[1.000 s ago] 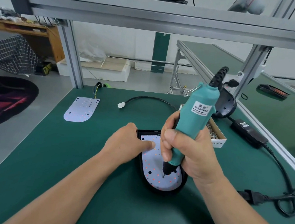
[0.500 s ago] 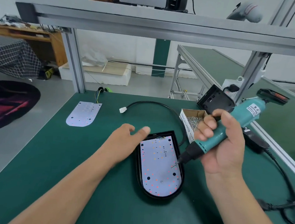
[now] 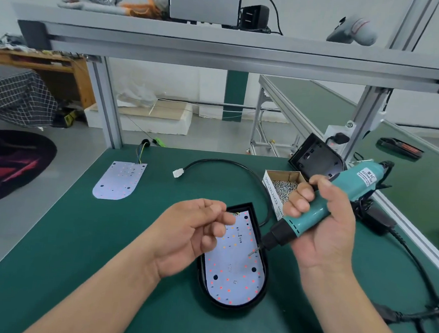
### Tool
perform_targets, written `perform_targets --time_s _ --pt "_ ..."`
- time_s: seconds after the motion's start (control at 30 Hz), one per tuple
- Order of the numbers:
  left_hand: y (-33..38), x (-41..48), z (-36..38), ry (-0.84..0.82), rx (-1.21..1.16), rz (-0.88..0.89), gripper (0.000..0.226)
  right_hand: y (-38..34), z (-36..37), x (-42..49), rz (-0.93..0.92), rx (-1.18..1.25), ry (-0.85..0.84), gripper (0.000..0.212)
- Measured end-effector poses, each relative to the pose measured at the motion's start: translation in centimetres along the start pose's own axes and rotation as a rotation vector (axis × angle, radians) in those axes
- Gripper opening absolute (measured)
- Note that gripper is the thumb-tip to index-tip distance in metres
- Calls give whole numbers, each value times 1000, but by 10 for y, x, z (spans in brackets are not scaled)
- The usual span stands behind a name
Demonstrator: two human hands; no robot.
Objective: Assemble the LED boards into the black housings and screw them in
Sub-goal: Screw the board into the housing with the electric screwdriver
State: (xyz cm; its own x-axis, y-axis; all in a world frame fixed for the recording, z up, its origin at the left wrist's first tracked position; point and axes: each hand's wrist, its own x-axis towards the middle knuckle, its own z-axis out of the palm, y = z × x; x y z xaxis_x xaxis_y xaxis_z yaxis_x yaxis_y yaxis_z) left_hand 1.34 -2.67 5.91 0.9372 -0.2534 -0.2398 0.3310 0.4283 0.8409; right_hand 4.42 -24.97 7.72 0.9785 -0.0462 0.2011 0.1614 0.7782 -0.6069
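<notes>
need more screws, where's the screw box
Head view, right of centre: the screw box sits on the table just behind the right hand, in front of the spare housing.
</notes>
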Motion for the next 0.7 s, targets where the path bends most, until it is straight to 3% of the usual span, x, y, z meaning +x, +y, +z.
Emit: perform_targets --time_s 0.33,0.5,0.7 --pt "-17 -8 15 -140 95 -39 19 -11 2 1 -55 110 7 14" --pt "-21 -10 19 -141 165 -1 4 -13 2 3 -71 127 49 11" --pt "-21 -12 23 -133 175 -33 19 -11 1 3 -76 122 67 12"
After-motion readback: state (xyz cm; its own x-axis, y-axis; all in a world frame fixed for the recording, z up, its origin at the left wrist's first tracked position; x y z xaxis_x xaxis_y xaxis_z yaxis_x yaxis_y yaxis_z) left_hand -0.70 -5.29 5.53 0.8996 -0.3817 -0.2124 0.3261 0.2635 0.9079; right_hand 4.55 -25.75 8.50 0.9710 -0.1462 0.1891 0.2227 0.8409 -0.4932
